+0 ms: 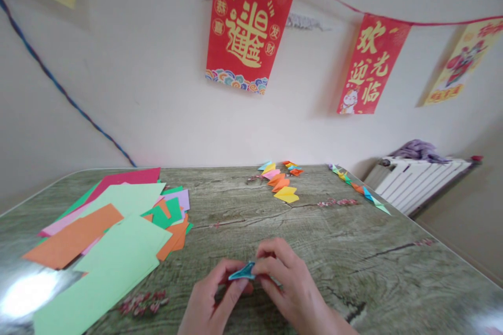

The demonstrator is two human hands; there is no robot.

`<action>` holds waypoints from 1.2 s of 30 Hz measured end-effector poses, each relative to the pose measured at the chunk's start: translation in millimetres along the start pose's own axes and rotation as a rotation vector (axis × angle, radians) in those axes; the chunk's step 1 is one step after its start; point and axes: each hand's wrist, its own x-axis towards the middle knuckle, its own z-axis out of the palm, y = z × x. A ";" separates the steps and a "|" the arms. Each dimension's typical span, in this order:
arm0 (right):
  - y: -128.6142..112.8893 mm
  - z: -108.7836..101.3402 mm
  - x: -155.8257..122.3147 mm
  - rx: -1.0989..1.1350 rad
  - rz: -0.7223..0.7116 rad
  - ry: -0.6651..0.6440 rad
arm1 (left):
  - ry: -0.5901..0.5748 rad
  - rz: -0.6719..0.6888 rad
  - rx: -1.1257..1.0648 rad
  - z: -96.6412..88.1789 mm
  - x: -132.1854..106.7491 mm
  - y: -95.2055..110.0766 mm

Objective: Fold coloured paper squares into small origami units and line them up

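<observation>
Between my two hands, just above the table, is a small piece of folded blue paper (242, 272). My left hand (217, 293) pinches its left part between thumb and fingers. On the paper's right end, the thumb and fingertips of my right hand (286, 280) are pressed together. The fingers cover part of the folds, so its full shape is hidden. Left of my hands lies a loose pile of coloured paper sheets, with light green sheets (106, 282) nearest to me.
Folded paper pieces (280, 183) in yellow, orange, pink and blue stand in a row at the back. More folded pieces (358, 188) line the table's right edge. An orange sheet (76, 235) and green scraps (167, 214) lie left. Behind are a wall and a radiator (418, 180).
</observation>
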 end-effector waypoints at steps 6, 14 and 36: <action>-3.3 -1.4 2.3 -0.203 -0.131 -0.027 | -0.004 -0.086 -0.197 6.0 -1.2 3.0; -3.5 -2.5 4.4 -0.365 -0.208 -0.067 | 0.032 -0.137 -0.181 3.8 5.3 -1.8; -3.4 2.0 2.8 -0.171 -0.029 -0.012 | 0.064 -0.173 -0.195 7.0 7.8 -9.1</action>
